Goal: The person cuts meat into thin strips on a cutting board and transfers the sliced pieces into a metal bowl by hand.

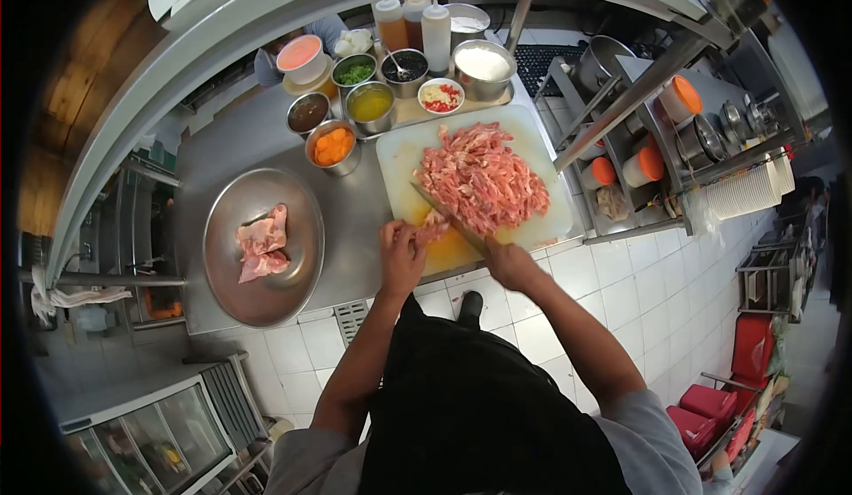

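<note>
My right hand [512, 267] is closed round the handle of a kitchen knife [448, 218], whose blade slants up and left across the white cutting board [397, 153]. On the blade's left side, my left hand [403, 245] presses its curled fingers on a small piece of raw meat [432, 229]. A large heap of sliced raw meat [484, 180] covers the board's middle and right, reaching close to the blade. To the left, an oval metal tray [232, 269] holds a few uncut pieces of raw meat [264, 237].
Behind the board stand metal containers of sliced carrot [333, 146], yellow liquid [370, 102] and chopped greens [355, 72], a bowl of chopped red and pale bits [441, 96], and squeeze bottles [436, 38]. A metal post [612, 95] rises at the right. Another person's sleeve [327, 31] shows behind.
</note>
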Motion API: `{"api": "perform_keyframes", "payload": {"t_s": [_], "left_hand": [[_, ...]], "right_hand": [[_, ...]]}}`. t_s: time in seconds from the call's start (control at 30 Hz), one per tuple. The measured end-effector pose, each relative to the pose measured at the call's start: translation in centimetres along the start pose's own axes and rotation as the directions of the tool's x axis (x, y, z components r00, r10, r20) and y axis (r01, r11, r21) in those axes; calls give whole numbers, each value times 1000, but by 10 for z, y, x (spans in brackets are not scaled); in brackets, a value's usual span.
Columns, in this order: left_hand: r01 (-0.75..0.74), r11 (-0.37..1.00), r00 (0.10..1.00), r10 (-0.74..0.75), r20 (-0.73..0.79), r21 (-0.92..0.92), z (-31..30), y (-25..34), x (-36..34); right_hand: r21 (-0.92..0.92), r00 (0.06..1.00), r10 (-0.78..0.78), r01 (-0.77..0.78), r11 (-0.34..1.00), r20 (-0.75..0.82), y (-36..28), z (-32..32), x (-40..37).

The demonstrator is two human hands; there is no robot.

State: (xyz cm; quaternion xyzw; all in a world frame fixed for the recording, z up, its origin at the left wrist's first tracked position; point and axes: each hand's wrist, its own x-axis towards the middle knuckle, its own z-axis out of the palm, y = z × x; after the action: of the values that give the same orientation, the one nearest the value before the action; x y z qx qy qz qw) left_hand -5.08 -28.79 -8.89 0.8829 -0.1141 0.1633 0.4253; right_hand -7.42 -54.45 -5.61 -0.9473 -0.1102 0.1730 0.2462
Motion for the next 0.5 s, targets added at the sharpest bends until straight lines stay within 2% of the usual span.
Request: {"api": "perform_keyframes", "payload": {"t_s": [0.03,0.17,0.23,0.3,0.33,0.4,0.43,0.5], "left_hand": [[-8,1000,1000,8,1,1,-3,2,2],[-24,1000,998,24,56,-8,-11,5,6],[-19,1000,998,20,52,-10,-12,8,10],[-61,991,997,56,46,117,-13,16,14],[-58,992,998,53,44,115,-14,18,16],[-124,977,984,99,145,171,-14,21,21],[-125,978,984,101,147,165,-13,19,20],[-202,973,937,160,310,108,-11,10,21]], "right_hand": [[-7,998,-28,27,1000,-50,2,-6,9],[17,997,-33,35,999,-76,-16,-14,9],[37,999,41,-40,999,-29,-30,-26,-4],[26,999,42,-42,999,-14,-28,-35,-13],[18,999,51,-51,999,-2,-25,-39,-17],[5,999,33,-33,999,-23,-20,-47,-19],[-2,999,16,-16,1000,-41,-18,-50,-21],[1,998,-7,7,1000,-70,-18,-50,-18]]}}
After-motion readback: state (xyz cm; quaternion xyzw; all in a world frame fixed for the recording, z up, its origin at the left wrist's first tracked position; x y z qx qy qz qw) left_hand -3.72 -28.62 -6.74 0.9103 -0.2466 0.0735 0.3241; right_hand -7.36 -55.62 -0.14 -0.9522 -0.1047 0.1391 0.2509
